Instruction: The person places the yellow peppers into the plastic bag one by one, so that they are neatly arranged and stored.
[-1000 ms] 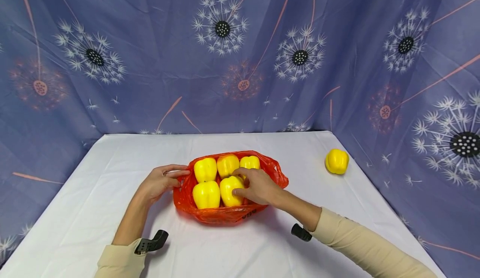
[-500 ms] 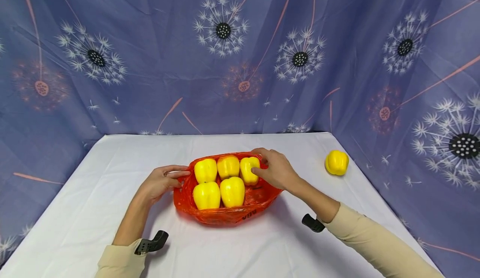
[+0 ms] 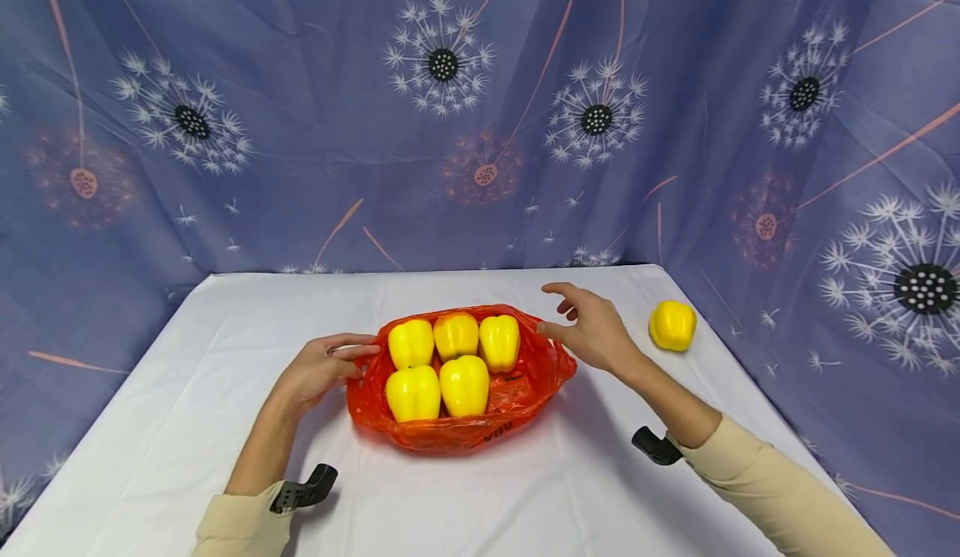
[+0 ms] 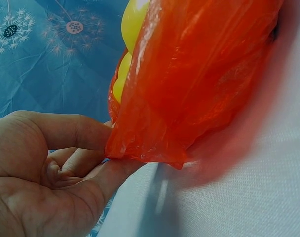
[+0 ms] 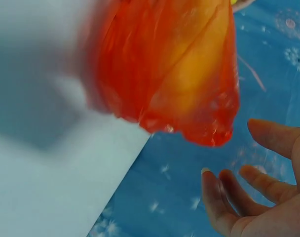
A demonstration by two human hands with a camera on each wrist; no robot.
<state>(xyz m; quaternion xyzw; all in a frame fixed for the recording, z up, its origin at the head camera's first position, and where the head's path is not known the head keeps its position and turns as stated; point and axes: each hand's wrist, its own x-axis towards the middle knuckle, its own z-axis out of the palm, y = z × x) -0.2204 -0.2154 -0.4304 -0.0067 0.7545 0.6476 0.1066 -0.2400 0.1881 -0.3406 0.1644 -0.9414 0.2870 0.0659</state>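
A red plastic bag (image 3: 450,436) lies open in the middle of the table, with several yellow bell peppers (image 3: 465,384) in two rows inside. My left hand (image 3: 313,373) holds the bag's left end; in the left wrist view, thumb and finger pinch the red plastic (image 4: 155,138). Just off the bag's right end hovers my right hand (image 3: 592,329), fingers spread and holding nothing. The right wrist view shows a gap between those fingers and the bag (image 5: 165,74). Farther right, a single yellow bell pepper (image 3: 672,325) rests on the tablecloth.
A white cloth covers the table (image 3: 247,315). Behind it and to the right hangs a blue-purple curtain (image 3: 337,123) with dandelion prints. Black wrist mounts stick out from the left sleeve (image 3: 243,524) and the right sleeve (image 3: 772,486).
My right hand has let go of a pepper at the bag's back right and drawn away, up and to the right, past the bag's edge. My left hand has stayed put.
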